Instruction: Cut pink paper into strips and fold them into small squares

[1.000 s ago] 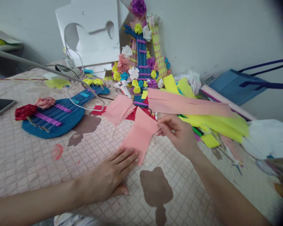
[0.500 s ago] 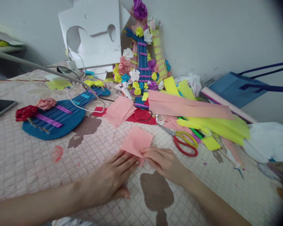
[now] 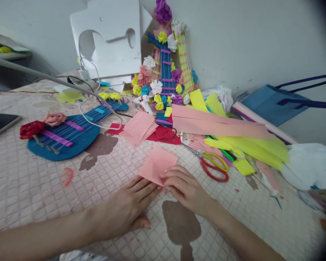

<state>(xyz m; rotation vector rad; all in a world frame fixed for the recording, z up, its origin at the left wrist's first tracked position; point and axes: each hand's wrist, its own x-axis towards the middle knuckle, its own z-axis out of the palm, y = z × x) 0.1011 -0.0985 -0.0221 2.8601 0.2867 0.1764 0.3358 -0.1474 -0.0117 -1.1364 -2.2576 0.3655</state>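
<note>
A folded pink paper (image 3: 158, 164) lies on the patterned tablecloth (image 3: 38, 188) in front of me. My left hand (image 3: 126, 206) lies flat with fingers stretched, its fingertips pressing the paper's near edge. My right hand (image 3: 186, 188) rests beside it, fingers extended onto the same near corner of the paper. Red and yellow scissors (image 3: 212, 165) lie just right of the paper, untouched.
A stack of pink squares (image 3: 138, 127) and red paper (image 3: 163, 133) lie beyond. Long pink strips (image 3: 217, 124) and yellow sheets (image 3: 258, 146) spread right. A blue paper guitar (image 3: 67, 132) lies left, another decorated guitar (image 3: 165, 61) leans on the wall. A glue gun (image 3: 143, 103), phone (image 3: 0, 123) and blue bag (image 3: 277, 101) sit around.
My right hand folded the pink paper's far end down toward me and now presses the fold near my left hand. Scissors came into view. Left hand stayed put.
</note>
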